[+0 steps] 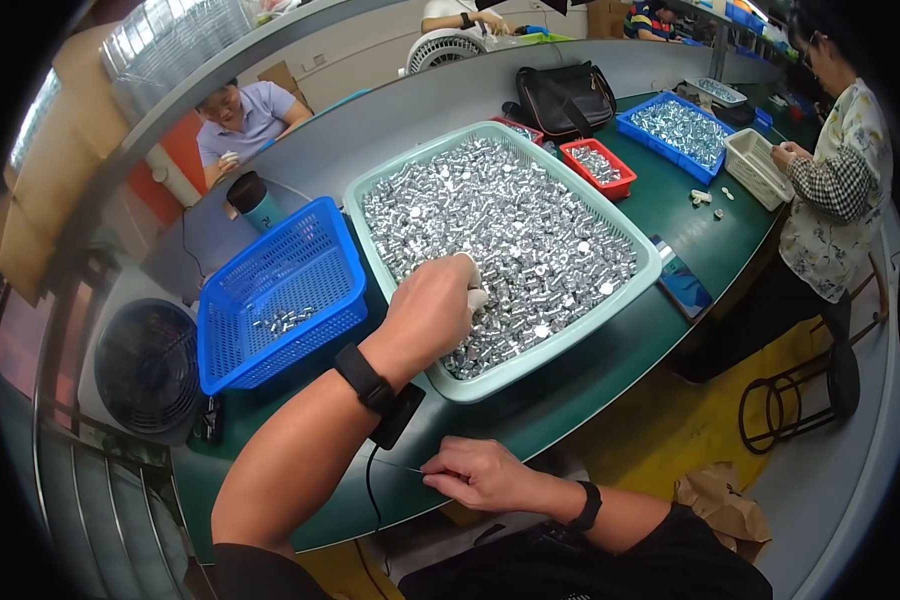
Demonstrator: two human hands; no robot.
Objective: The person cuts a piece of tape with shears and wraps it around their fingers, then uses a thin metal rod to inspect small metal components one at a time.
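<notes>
Left hand (432,305) reaches over the near rim of the pale green rectangular plastic tray (610,310), fingers curled down into the heap of small shiny silver cylindrical metal parts (500,220) that fills it wall to wall; whether a part is grasped cannot be told. Right hand (480,472), at the near edge of the dark green table (715,250), pinches a thin wire (395,465); bare tabletop lies right of the tray, and a blue plastic mesh basket (315,250) holding few parts sits just left
</notes>
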